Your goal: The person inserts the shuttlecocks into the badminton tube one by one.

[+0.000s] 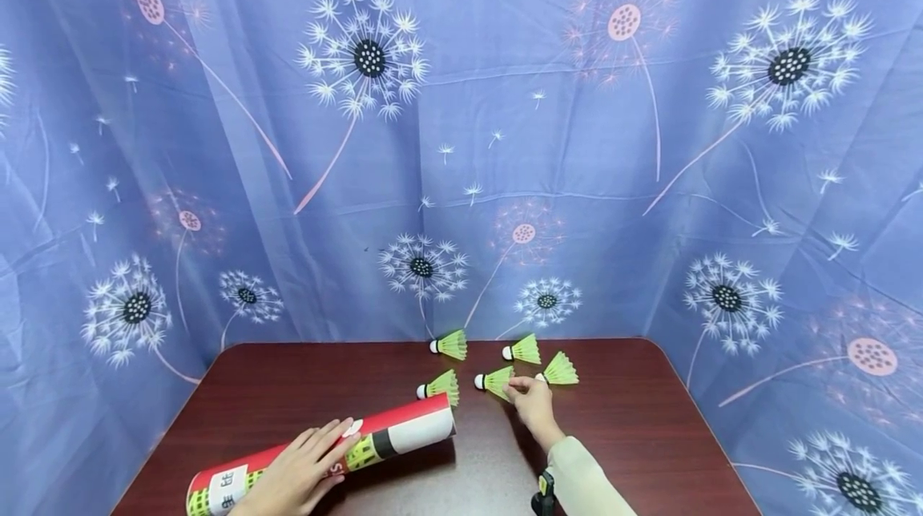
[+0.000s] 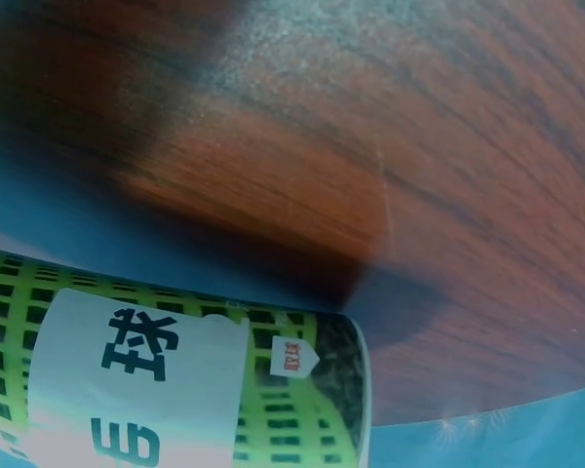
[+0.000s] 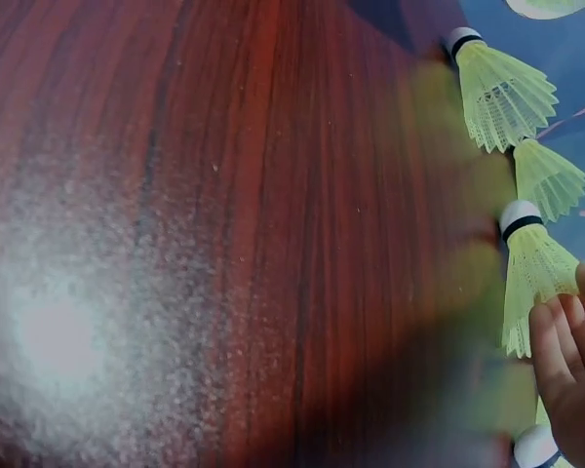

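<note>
A shuttlecock tube (image 1: 418, 429), printed red, white and yellow-green, lies slantwise at the front left of the table. My left hand (image 1: 306, 464) holds it around the middle, fingers over the top and thumb along the near side. In the left wrist view, the tube's (image 2: 141, 380) netted green print shows, but the hand does not. With thumb and fingertips, my right hand (image 1: 535, 408) pinches the feather rim of a yellow shuttlecock (image 1: 493, 381). That shuttlecock (image 3: 531, 273) has a white cork with a black band. Its cork points left in the head view.
Other yellow shuttlecocks lie around it: one (image 1: 441, 389) just behind the tube's end, two (image 1: 451, 345) (image 1: 524, 349) near the back edge, and another (image 1: 561, 370) beside my right hand. A blue dandelion-print curtain (image 1: 476, 139) hangs behind the dark red wooden table (image 1: 634, 420).
</note>
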`<state>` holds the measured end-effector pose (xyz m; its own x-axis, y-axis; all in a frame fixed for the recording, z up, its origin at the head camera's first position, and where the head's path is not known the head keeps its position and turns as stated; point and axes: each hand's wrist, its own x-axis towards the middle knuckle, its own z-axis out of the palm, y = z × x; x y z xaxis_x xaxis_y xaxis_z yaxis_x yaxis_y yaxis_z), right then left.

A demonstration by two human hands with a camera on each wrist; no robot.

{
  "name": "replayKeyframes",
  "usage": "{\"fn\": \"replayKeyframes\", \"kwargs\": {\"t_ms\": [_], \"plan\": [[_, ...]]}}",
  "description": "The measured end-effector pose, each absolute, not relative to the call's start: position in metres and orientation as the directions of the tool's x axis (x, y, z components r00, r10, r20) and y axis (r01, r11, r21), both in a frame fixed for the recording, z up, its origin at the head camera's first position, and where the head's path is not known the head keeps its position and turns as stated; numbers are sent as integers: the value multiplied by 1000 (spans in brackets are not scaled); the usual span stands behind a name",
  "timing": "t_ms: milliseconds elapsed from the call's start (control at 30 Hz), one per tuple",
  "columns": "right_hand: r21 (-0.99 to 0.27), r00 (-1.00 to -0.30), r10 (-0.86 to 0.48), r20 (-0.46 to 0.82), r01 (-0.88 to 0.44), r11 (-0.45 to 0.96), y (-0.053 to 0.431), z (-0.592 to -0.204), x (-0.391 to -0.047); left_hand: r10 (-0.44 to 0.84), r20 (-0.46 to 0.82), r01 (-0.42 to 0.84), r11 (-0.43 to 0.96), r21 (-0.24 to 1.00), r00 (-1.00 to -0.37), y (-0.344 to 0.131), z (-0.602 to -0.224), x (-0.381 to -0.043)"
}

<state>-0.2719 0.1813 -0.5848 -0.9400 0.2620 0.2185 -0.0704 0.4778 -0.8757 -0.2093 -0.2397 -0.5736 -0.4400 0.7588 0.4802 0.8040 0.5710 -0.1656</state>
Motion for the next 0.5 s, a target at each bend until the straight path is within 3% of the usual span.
{"fn": "replayKeyframes", "kwargs": {"t_ms": [267,500], "plan": [[-905,-945,259,201,-78,418,182,-584,-268,758,509,815,553,-172,-407,-241,-575,-210],[-912,-949,212,233,-137,386,188,-581,-265,756,506,809,562,-175,-416,-243,-577,-211]]}}
